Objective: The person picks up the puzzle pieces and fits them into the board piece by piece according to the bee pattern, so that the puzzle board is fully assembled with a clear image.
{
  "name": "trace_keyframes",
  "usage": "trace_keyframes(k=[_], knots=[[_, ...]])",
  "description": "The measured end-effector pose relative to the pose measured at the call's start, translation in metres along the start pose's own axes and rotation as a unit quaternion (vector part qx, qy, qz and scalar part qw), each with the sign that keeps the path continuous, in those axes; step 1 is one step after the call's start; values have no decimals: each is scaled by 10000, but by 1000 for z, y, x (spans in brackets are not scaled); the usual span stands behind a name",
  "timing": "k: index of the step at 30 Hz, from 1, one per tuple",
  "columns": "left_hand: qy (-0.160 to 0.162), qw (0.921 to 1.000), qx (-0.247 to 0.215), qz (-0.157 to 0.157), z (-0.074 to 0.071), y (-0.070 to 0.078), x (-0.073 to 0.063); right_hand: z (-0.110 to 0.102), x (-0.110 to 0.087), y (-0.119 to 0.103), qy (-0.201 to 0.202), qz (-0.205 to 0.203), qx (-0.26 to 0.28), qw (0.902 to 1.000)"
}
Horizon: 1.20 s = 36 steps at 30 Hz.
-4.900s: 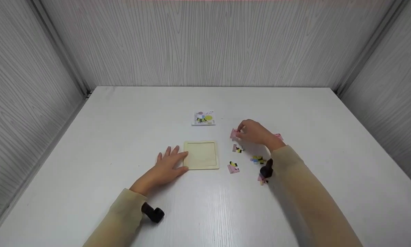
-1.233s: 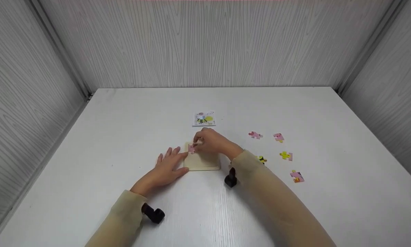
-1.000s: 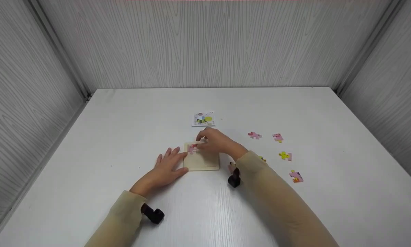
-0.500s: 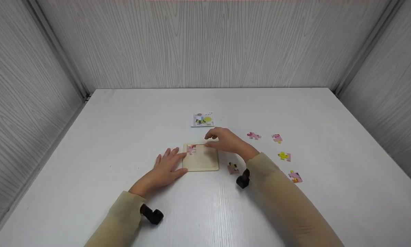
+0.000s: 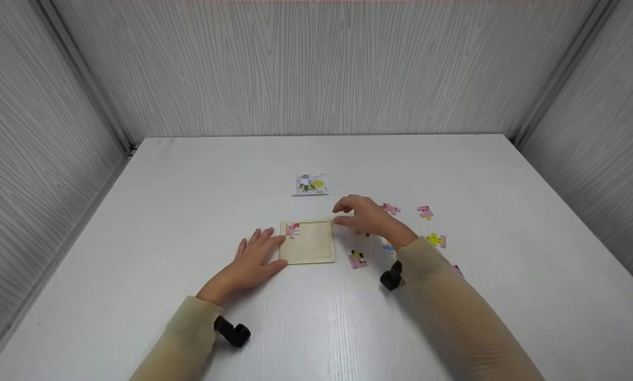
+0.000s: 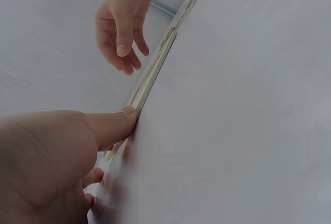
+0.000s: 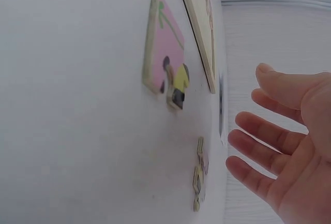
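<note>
While my spread left hand (image 5: pixel 254 260) steadies the wooden puzzle tray (image 5: pixel 313 246) at 9 o'clock, presumably against sliding, my empty right hand (image 5: pixel 368 216) hangs loose-fingered at 2; one pink jigsaw piece (image 5: pixel 292 229) sits inside at 10.

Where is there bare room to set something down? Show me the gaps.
Bare tabletop lies left of the bee picture card and left hand, and between the sleeves, in front of the wooden puzzle tray. It is crowded right of the tray, where puzzle pieces lie around the right hand.
</note>
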<state>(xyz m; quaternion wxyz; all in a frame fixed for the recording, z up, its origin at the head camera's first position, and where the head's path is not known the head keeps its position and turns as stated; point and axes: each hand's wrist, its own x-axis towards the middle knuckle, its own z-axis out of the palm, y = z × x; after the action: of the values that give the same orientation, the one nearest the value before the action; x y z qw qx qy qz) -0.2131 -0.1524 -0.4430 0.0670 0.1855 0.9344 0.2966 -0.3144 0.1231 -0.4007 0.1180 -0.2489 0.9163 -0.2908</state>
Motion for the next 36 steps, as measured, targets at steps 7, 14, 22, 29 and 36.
trace_keyframes(k=[7,14,22,29,36], knots=[[12,10000,-18,44,0,-2,0,-8,-6,8,137,-22,-5,9999],[-14,10000,77,0,0,0,1,-17,-16,19,202,222,24,9995],[9,10000,34,8,1,-1,1,-28,-28,36,366,74,-108,9992],[38,10000,32,76,1,-4,1,-38,-37,51,547,42,-9,9985],[41,9999,55,94,2,-3,1,-47,-41,61,689,162,-30,9975]])
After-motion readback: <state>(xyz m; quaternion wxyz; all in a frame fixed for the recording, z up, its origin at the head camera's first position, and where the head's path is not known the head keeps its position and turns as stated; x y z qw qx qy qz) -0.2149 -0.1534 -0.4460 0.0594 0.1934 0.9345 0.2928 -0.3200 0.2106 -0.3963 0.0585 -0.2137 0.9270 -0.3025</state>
